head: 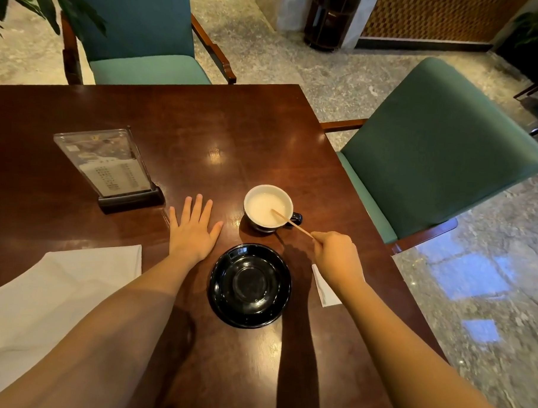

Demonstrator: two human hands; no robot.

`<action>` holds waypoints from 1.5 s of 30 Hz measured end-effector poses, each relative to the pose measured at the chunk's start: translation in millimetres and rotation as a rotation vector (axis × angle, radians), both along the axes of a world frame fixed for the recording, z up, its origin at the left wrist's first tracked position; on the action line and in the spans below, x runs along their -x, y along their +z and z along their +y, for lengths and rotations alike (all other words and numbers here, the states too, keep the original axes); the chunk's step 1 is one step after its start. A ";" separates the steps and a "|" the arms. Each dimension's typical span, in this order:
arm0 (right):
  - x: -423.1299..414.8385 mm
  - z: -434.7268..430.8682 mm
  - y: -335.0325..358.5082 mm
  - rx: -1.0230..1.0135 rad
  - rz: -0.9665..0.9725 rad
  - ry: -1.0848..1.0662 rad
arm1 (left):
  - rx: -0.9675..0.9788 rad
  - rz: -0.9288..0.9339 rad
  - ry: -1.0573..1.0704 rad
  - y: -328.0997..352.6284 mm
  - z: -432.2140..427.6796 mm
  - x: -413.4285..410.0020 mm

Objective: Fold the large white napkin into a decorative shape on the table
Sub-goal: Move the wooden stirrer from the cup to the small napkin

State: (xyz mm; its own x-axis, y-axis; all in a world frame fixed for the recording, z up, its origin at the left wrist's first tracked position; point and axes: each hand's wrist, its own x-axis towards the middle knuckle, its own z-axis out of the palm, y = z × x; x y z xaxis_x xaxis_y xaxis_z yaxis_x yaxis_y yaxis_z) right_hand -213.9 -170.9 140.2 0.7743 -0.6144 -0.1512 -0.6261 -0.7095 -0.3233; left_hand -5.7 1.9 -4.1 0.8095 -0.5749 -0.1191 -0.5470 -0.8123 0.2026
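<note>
The large white napkin (51, 290) lies flat on the dark wooden table (203, 133) at the near left, partly under my left forearm. My left hand (192, 228) rests flat on the table with fingers spread, just right of the napkin. My right hand (336, 256) pinches a thin wooden stir stick (288, 221) whose far end dips into a dark cup (268, 208) of milky white liquid.
A black saucer (250, 284) sits between my arms. A small white paper piece (325, 288) lies under my right wrist. An acrylic menu stand (112, 169) stands at the left. Green chairs (433, 143) flank the table's far and right edges.
</note>
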 end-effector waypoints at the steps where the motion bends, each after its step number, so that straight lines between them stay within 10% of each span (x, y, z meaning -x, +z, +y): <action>1: 2.8 1.1 0.8 0.016 -0.005 -0.002 | -0.003 0.001 -0.001 0.6 0.0 0.2; 26: 133.1 14.5 -54.3 -0.001 -0.294 -0.648 | -0.045 0.029 -0.006 4.1 1.9 -1.7; 45: 155.0 42.1 -93.8 -0.100 -0.209 -0.618 | -0.040 0.000 -0.015 -2.4 2.5 -6.6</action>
